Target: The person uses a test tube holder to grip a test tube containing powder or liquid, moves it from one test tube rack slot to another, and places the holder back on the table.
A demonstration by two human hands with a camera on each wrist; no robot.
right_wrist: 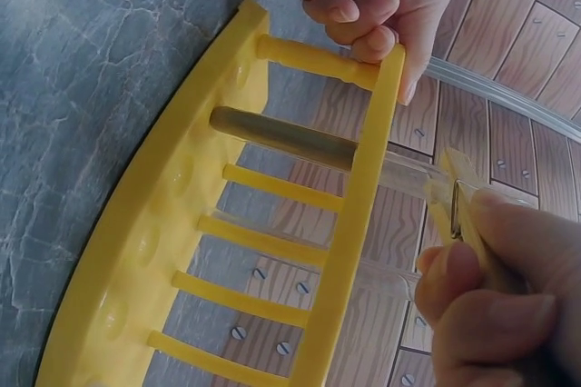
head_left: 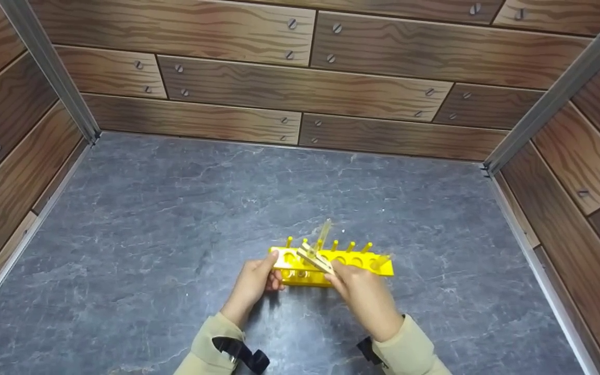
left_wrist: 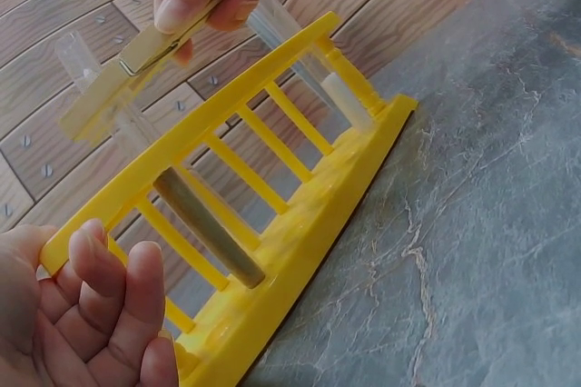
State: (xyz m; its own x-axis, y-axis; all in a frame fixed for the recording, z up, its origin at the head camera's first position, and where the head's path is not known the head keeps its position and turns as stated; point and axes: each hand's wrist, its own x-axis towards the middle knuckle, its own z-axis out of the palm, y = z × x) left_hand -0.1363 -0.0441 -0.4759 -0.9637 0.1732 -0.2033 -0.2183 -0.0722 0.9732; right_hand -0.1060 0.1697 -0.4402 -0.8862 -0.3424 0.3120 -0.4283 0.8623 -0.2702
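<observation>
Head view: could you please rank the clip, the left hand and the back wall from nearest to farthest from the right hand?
1. Clip, pinched in the right hand.
2. Left hand, on the rack at its left end.
3. Back wall, beyond the rack.

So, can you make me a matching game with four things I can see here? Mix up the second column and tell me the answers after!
Things:
1. Rack
2. Wooden clip
3. Left hand
4. Tabletop

Clues:
A. Gripping one end of something yellow
B. Grey with pale streaks
C. Bright yellow, with a row of pegs
D. Held in the right hand

Right pairs: 1-C, 2-D, 3-A, 4-B
</observation>
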